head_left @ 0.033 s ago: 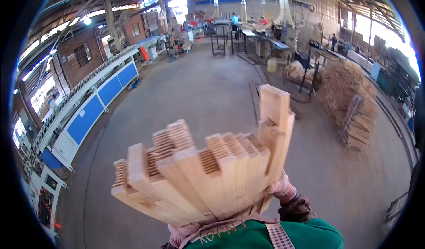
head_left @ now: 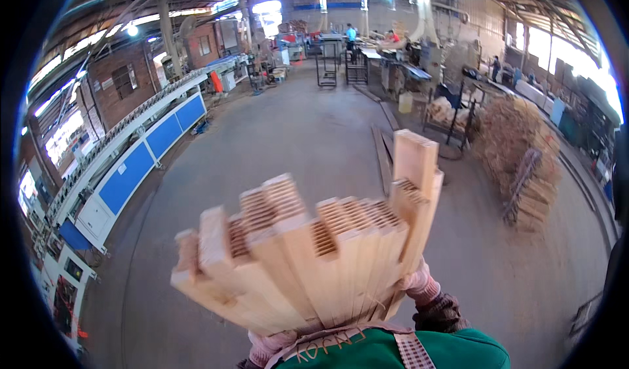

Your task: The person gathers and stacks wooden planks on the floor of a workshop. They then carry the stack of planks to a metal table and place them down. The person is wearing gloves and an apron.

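Observation:
I carry a bundle of pale wooden boards [head_left: 314, 257] with finger-jointed ends against my chest, the ends pointing away from me. One board [head_left: 414, 166] stands higher at the right side. My right hand [head_left: 419, 285], in a pink glove, grips the bundle's right lower edge. My left hand [head_left: 265, 346], also in a pink glove, is under the bundle's near end and mostly hidden by it. A green garment [head_left: 406, 352] shows at the bottom edge.
A long machine line with blue panels [head_left: 134, 166] runs along the left. A tall heap of wood pieces [head_left: 517, 139] stands at the right. Planks [head_left: 382, 147] lie on the concrete floor ahead. Metal carts [head_left: 327, 67] and people [head_left: 351, 33] are far back.

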A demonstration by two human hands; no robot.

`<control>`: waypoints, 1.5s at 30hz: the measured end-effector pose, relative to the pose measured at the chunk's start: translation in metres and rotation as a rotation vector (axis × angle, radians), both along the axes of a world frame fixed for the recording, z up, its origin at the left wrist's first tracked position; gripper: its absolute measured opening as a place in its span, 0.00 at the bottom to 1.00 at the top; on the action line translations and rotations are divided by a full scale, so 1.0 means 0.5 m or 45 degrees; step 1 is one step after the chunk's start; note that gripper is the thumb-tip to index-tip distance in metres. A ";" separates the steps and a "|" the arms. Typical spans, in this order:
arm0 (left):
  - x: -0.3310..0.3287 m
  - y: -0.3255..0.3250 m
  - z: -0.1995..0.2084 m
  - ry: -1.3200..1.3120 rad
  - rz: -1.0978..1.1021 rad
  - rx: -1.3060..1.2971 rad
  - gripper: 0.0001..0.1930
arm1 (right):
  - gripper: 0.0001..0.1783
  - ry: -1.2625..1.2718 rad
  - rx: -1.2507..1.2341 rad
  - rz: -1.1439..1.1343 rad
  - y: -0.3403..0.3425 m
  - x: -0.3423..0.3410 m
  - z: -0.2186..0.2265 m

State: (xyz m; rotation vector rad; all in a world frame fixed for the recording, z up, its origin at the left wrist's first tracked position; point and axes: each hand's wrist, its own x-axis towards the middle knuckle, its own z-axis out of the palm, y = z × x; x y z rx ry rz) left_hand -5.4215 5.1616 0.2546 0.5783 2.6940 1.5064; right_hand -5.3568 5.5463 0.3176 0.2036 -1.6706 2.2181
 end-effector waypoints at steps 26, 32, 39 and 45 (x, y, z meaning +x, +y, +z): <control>-2.419 0.599 0.135 -0.359 0.042 0.716 0.47 | 0.64 -0.006 0.043 -0.067 0.604 -2.486 0.039; -3.044 0.759 0.105 -0.263 -0.043 0.889 0.46 | 0.63 -0.006 0.263 -0.237 0.757 -3.094 0.028; -3.729 0.998 0.261 -0.552 -0.524 0.680 0.40 | 0.68 0.050 0.032 -0.489 0.914 -3.582 0.069; -4.299 1.244 0.227 -0.526 -0.571 0.678 0.35 | 0.63 -0.056 -0.008 -0.435 1.130 -4.177 0.062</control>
